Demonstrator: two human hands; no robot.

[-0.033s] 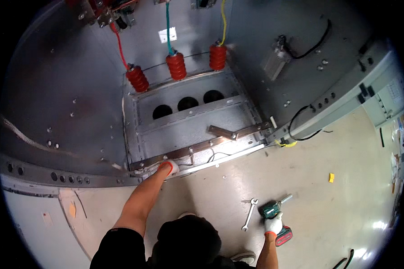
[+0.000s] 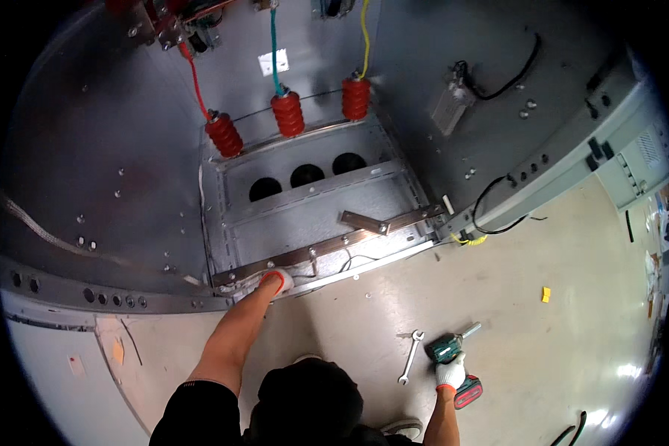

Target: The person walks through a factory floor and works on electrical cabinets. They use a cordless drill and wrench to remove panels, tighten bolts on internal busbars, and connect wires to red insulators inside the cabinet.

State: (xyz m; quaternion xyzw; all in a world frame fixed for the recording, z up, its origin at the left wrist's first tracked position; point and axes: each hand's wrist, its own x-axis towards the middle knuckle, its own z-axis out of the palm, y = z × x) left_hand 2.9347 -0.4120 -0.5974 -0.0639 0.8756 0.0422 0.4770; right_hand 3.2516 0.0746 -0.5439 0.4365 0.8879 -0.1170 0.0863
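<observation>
My left hand (image 2: 278, 282), in a white glove with an orange cuff, reaches to the front edge of the open metal cabinet. It is at the left part of a long copper bar (image 2: 327, 246); its fingers are hidden from me. A short copper strip (image 2: 364, 222) sits at an angle on that bar. Down at the right, my gloved right hand (image 2: 450, 373) is closed around the grip of a green and black cordless impact driver (image 2: 444, 349) with a long socket. Whether the driver touches the floor I cannot tell. An open-end wrench (image 2: 411, 357) lies left of it.
Three red ribbed insulators (image 2: 288, 114) with red, green and yellow cables stand inside the cabinet, behind three round holes (image 2: 307, 176). A black cable (image 2: 490, 202) loops at the right frame. A yellow piece (image 2: 546, 294) and black strips (image 2: 572, 431) lie on the floor.
The whole view has shifted slightly to the left. Both hands, the driver and the wrench keep their places relative to one another.
</observation>
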